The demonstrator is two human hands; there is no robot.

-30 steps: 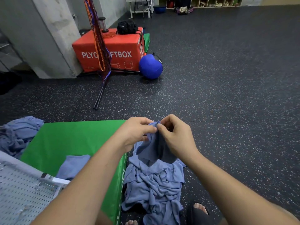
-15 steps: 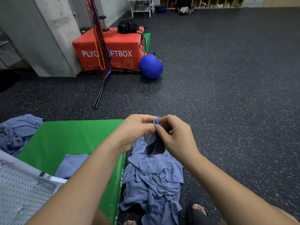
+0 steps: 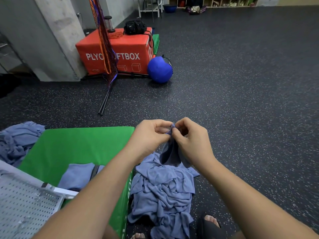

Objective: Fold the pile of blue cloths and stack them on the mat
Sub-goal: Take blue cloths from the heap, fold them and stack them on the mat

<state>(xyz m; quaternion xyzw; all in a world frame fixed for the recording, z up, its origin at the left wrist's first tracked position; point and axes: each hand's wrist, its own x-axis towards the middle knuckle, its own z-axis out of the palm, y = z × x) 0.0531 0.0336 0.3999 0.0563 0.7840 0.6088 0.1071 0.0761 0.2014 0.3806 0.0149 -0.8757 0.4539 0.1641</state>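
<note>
While a folded cloth (image 3: 76, 175) already lies on the green mat (image 3: 69, 145), most work remains, I judge: the left hand (image 3: 148, 137) and right hand (image 3: 191, 144) pinch one blue cloth (image 3: 170, 156) by its top edge (dangling, unfolded) above the crumpled pile (image 3: 164, 195) on the floor.

Single head-worn wide-angle camera, facing forward and down toward floor (image 3: 241, 104).

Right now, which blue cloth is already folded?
The flat rectangular blue cloth on the green mat; the floor pile is crumpled, the held cloth hangs loose.
</note>
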